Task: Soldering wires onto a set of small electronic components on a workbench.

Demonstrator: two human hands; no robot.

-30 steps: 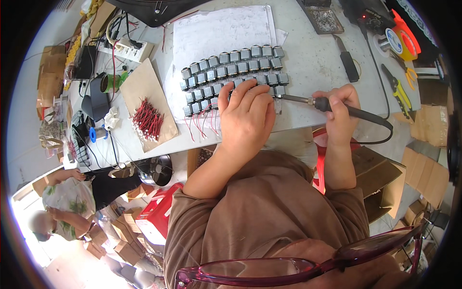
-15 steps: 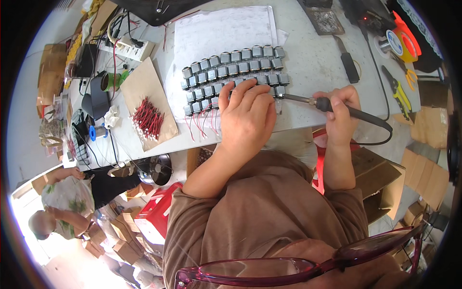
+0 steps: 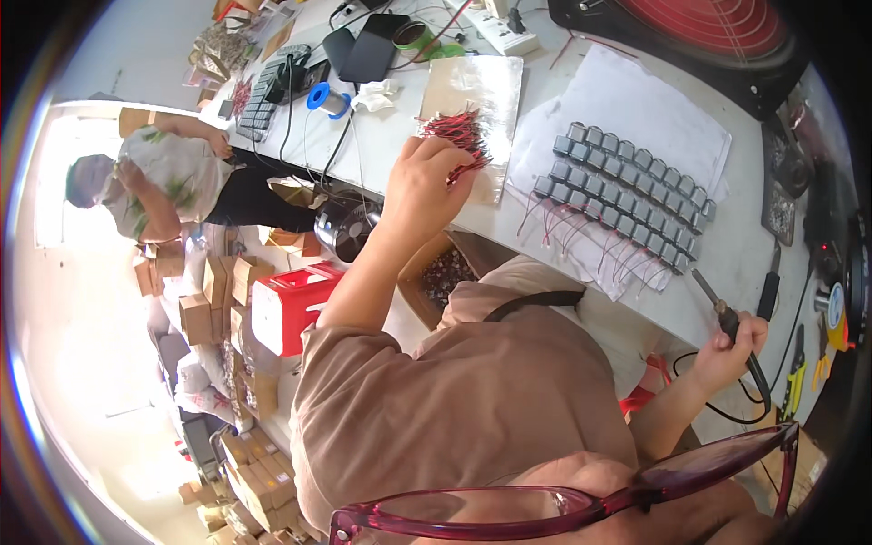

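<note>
Left hand (image 3: 425,186): reaching to about eleven o'clock of the body, fingers curled down into the pile of red wires (image 3: 459,136); it seems to pinch a few strands, though the grip itself is hidden under the knuckles.
Right hand (image 3: 731,350): at about three o'clock, closed around the handle of the soldering iron (image 3: 718,309), held like a pen with the tip pointing up toward the parts, probably parked off the work while the other hand fetches.
Red wires: heaped on a shiny foil-covered card (image 3: 495,91) at twelve o'clock, likely so they stay gathered within easy reach.
Grey square components (image 3: 627,191): laid in slanting rows on a white sheet (image 3: 654,109) at one o'clock, thin leads trailing toward the table edge, near the iron.
Table (image 3: 754,245): pale top.
Further out: a solder spool (image 3: 325,98) at eleven o'clock; another person (image 3: 154,182) at work at ten o'clock; a red box (image 3: 286,309) on the floor below.
</note>
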